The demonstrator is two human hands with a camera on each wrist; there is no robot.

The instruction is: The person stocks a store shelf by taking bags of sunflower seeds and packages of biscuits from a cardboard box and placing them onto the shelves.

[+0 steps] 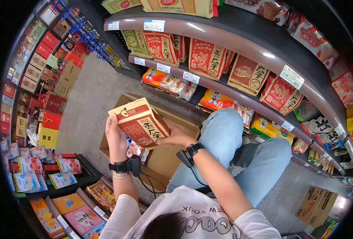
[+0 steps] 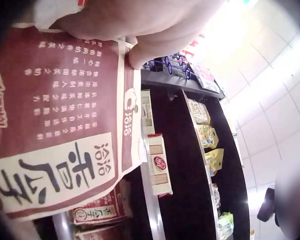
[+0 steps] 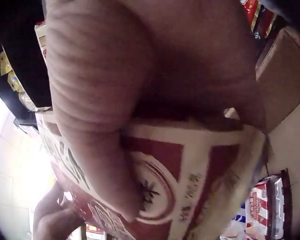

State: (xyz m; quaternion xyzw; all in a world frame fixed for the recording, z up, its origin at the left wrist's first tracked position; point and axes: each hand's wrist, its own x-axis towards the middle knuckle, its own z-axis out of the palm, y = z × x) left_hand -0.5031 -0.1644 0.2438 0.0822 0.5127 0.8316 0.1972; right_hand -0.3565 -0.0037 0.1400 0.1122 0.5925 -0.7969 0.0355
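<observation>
Both hands hold a red-brown and cream paper bag of sunflower seeds over an open cardboard box. My left hand grips its left edge near the top, and in the left wrist view the thumb lies against the printed face. At the opposite end, my right hand pinches the bag's lower corner. The right wrist view shows the right thumb across the bag, with the other fingers mostly hidden. Small red and white packs lie inside the box, partly covered by the bag and left arm.
Shelves in front carry similar seed bags behind a curved rail with price tags. Orange snack packs fill the lowest shelf, close to the person's knees. Another carton sits on the floor at right. Display racks stand at left.
</observation>
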